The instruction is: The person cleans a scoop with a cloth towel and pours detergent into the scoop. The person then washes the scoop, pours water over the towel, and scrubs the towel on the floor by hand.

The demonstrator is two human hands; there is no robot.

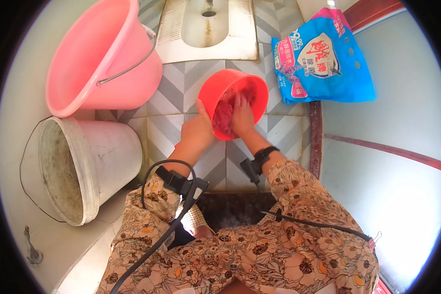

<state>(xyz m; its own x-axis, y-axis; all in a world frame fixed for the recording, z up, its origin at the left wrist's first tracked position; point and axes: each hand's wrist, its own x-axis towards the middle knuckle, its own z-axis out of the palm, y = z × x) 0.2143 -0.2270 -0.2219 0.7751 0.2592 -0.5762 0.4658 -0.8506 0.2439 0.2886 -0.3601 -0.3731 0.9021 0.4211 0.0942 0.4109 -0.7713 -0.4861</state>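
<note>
A red plastic container [212, 86] is tilted above the tiled floor, its mouth facing right and partly towards me. My left hand [198, 129] grips its near left side, with the thumb along the outer wall. A bit of red plastic shows beneath my left wrist; I cannot tell if it is a handle. My right hand [242, 115] reaches inside, fingers pointing away from me. Around the fingers lies a wet-looking, dark pink to red mass [223, 117], of a kind I cannot make out. Whether the right fingers hold any of it is unclear.
At left, a pink bucket [139, 79] with a wire handle stands beyond a dirty white bucket [114, 147]. A squat toilet pan [240, 42] is set in the floor ahead. A blue bag of detergent [356, 82] stands at right, beside a door panel [367, 121].
</note>
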